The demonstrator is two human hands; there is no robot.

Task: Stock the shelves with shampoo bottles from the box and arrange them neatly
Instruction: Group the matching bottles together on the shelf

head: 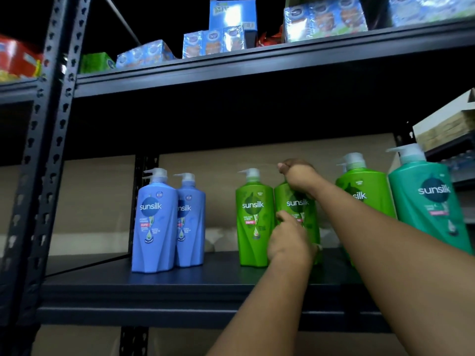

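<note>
A: What was the biggest thing in front of the person?

B: The dark metal shelving rack (pixel 59 129) filled the view. Its middle shelf (pixel 180 286) carried the shampoo bottles. The shelf above it held blue wrapped packs (pixel 213 43) and a tall blue carton (pixel 232 14).

A: And the bottles themselves?

B: All pump bottles, standing upright in a row. At the far right stood a teal bottle (pixel 429 204), just beside a green bottle (pixel 365 191) that the right forearm partly hid. At the left, well apart from the hands, a blue bottle (pixel 154 222) stood touching a second blue bottle (pixel 191 222) set slightly behind it. Between those groups stood a green bottle with a free pump (pixel 253 219), touching the green bottle being handled (pixel 298 201).

A: How were the hands placed on that one?

B: The right hand (pixel 299 176) was curled into a fist over its top, covering the pump, so it gripped the head of the bottle. The left hand (pixel 289 242) lay against the lower front of the same bottle with its fingers bent round the body, near the shelf surface. The bottle's base was hidden behind that hand, so I couldn't tell whether it sat fully on the shelf.

A: Anything smaller?

B: At the right edge, a pale cardboard box (pixel 447 122) sat on a neighbouring shelf.
</note>
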